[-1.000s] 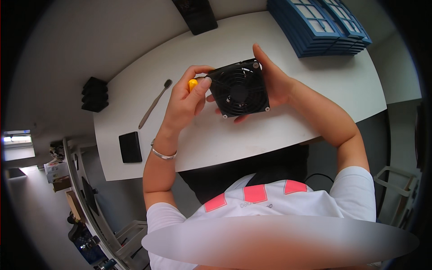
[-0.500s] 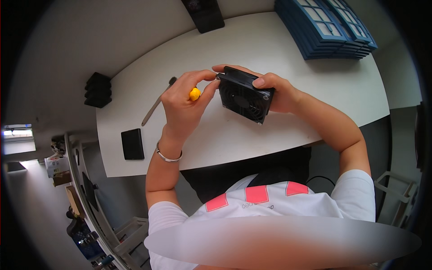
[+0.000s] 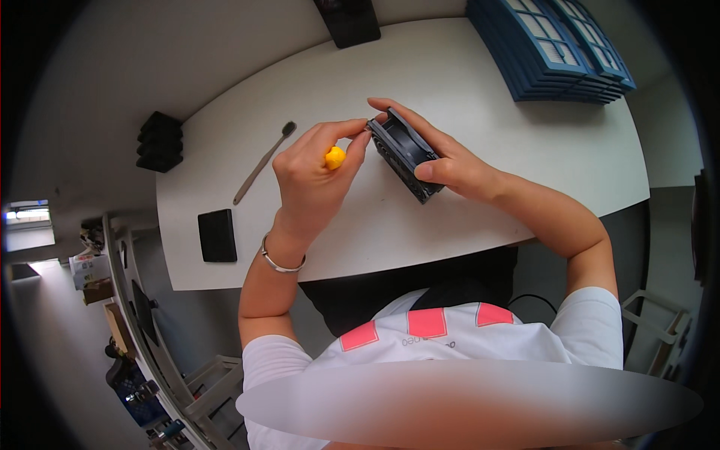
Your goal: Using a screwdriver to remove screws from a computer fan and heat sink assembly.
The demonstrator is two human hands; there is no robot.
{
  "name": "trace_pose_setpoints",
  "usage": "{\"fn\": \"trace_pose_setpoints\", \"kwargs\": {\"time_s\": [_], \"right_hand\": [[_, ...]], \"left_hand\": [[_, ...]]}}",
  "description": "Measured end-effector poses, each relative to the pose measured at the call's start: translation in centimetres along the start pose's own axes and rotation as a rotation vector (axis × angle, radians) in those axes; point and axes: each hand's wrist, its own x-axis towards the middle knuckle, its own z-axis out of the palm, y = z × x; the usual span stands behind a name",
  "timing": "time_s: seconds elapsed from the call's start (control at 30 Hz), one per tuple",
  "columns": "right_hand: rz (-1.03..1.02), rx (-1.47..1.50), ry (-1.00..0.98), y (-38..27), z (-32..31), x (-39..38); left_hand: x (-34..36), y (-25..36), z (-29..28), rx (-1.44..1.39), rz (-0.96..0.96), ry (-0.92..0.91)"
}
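A black square cooling fan is gripped in my right hand, thumb on the near side of its frame and fingers behind the far side. The fan is tilted so that its frame's side faces up, and its blades hardly show. My left hand is closed around a tool with a yellow rounded handle end; the rest of the tool is hidden in the palm. Its thumb and index fingertips meet at the fan's upper left corner. Whether they pinch a small part there I cannot make out.
A toothbrush-like brush and a flat black square item lie on the white table, left of my hands. Stacked black pieces stand at the left edge. Blue-framed filter panels are piled far right; a black flat object stands at the back.
My right hand has turned the fan, so its grille face has swung out of sight and its side now shows. My left hand has shifted slightly right with the yellow-handled tool.
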Motion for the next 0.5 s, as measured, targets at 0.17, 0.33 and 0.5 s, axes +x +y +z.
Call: {"fn": "trace_pose_setpoints", "kwargs": {"time_s": [0.17,0.33,0.5], "right_hand": [[-0.204,-0.257,-0.009,0.5,0.1,-0.4],[-0.296,-0.414,-0.006,0.9,0.2,-0.3],[-0.215,-0.434,-0.005,0.8,0.1,-0.2]], "left_hand": [[-0.1,0.2,-0.1,-0.025,-0.103,-0.036],[-0.2,-0.2,-0.2,-0.206,-0.305,-0.097],[0.1,-0.1,-0.2,-0.343,-0.456,-0.121]]}}
